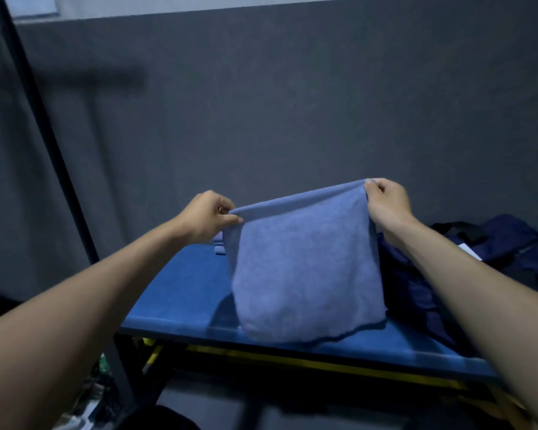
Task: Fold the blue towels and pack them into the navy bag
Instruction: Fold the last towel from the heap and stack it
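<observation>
Left hand (210, 215) and right hand (385, 200) each pinch a top corner of the blue towel (305, 262), both arms stretched forward, right one a bit higher. Towel hangs over the blue surface (180, 293), bottom edge draped on it. Looks light and floppy, so corners seem the best grab. Navy bag (510, 246) sits just right.

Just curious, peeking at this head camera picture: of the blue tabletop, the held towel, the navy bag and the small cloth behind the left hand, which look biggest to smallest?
1. Blue tabletop
2. Held towel; it is nearer the camera, which flatters it
3. Navy bag, partly hidden and cut off, so its rank against the towel is unsure
4. Small cloth, mostly hidden
</observation>
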